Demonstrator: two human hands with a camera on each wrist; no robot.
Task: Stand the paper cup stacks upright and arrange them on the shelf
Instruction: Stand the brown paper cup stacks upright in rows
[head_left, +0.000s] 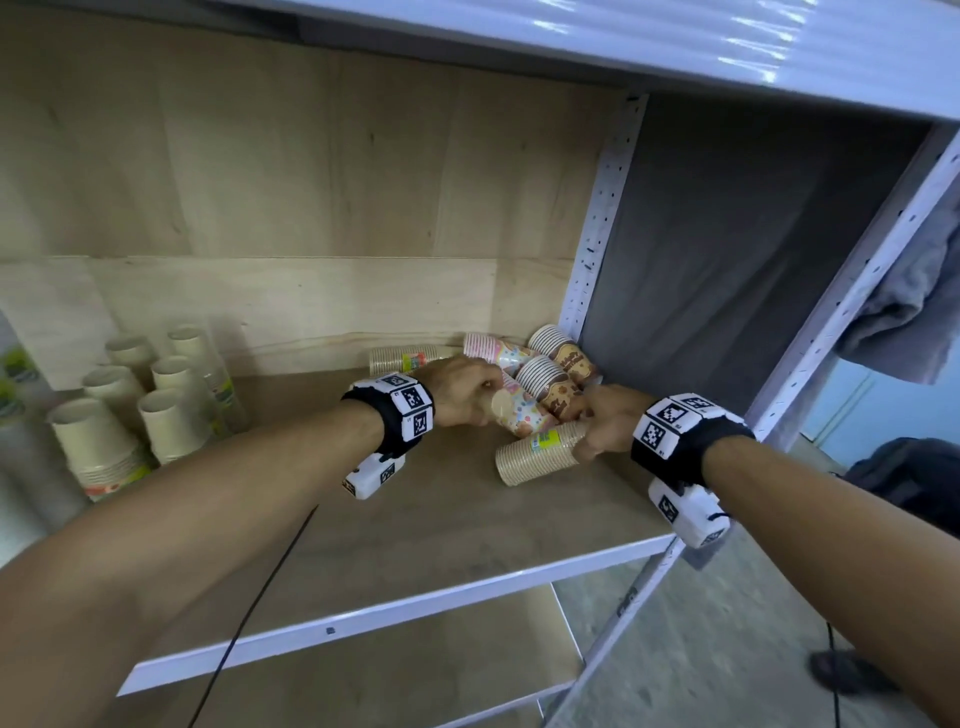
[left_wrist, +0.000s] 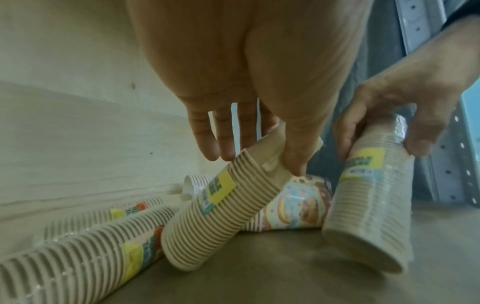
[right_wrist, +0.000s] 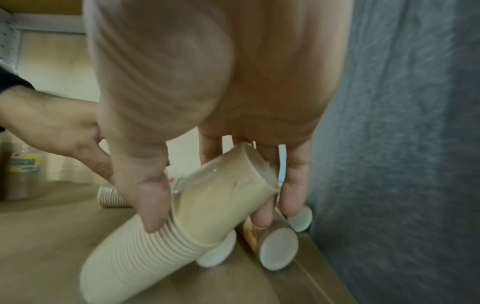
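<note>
Right hand – fingers wrapped round tilted ribbed beige cup stack | left hand – thumb and fingers pinching another plastic-wrapped stack on wooden shelf

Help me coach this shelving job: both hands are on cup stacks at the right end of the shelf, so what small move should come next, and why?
Probably tip both stacks up onto their wide ends. The right hand grips a plain beige stack tilted, its rim end low on the shelf; the left hand grips another stack tilted likewise. The upright stacks stand at the left.
</note>
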